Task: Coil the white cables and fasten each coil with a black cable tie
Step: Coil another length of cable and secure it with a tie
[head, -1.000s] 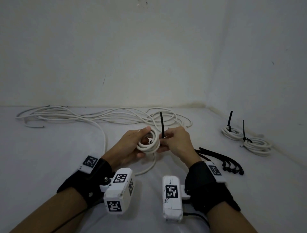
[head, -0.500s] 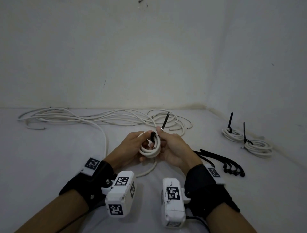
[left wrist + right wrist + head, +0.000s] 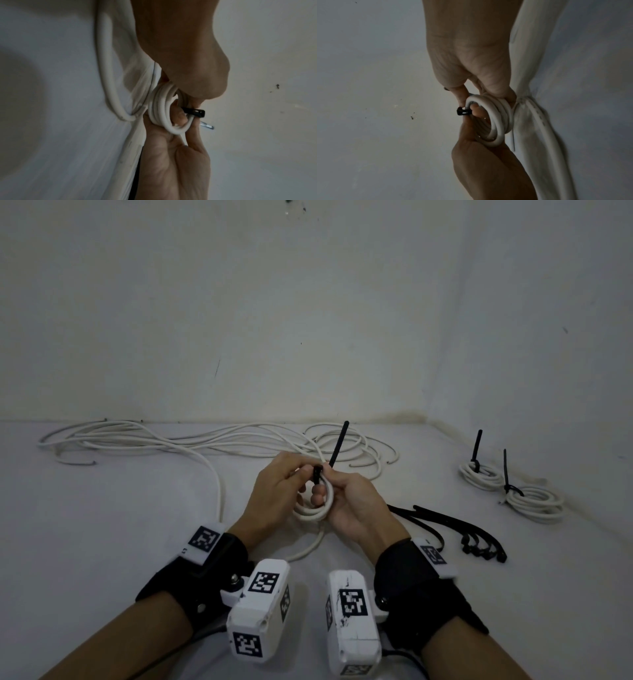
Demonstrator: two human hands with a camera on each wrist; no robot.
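Note:
A small white cable coil (image 3: 317, 510) is held between both hands above the floor. My left hand (image 3: 301, 474) grips the coil's left side, its fingertips at the head of the black cable tie (image 3: 337, 446). My right hand (image 3: 330, 477) pinches the tie just above its head, with one finger through the coil. The tie's tail sticks up and leans right. In the left wrist view the coil (image 3: 161, 112) and tie head (image 3: 197, 113) sit between both hands. The right wrist view shows the same coil (image 3: 496, 121) and tie head (image 3: 463, 112).
Loose white cables (image 3: 205, 440) sprawl along the back wall, one strand running to the coil. Two tied coils (image 3: 479, 474) (image 3: 534, 503) lie at the right near the side wall. A bundle of spare black ties (image 3: 462, 529) lies right of my right wrist.
The tie's tail went from upright to leaning right, and its head now sits against the coil's top. Both hands have closed in over the coil and shifted slightly away from me.

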